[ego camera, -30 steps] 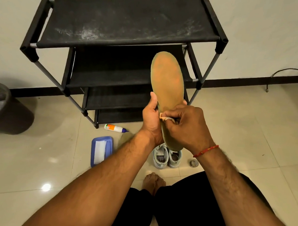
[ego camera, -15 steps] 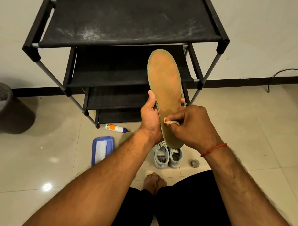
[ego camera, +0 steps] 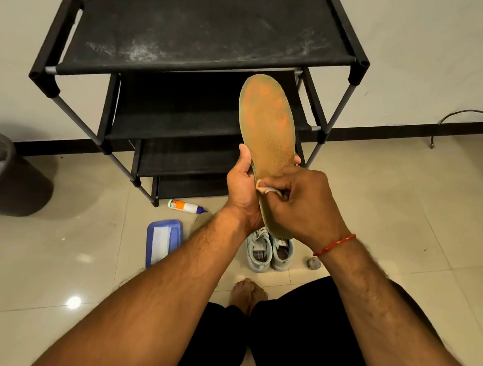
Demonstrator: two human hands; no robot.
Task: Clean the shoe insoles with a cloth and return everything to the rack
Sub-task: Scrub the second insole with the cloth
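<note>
An orange-tan shoe insole (ego camera: 268,126) stands upright in front of me, toe end up. My left hand (ego camera: 242,192) grips its lower left edge, thumb along the side. My right hand (ego camera: 299,202) pinches a small pale cloth (ego camera: 265,189) and presses it against the insole's lower half. Below my hands a pair of light grey shoes (ego camera: 269,252) sits on the floor. The black shoe rack (ego camera: 201,54) with several dusty fabric shelves stands behind the insole.
A white and orange bottle (ego camera: 184,206) lies on the tiled floor by the rack's foot. A blue tray (ego camera: 164,240) with a white cloth sits left of the shoes. A small grey ball (ego camera: 313,263) lies right of them. A dark bin (ego camera: 10,176) stands far left.
My right hand with the cloth has slid slightly along the insole's lower part, and the insole has shifted a little up and left. Everything on the floor stays put.
</note>
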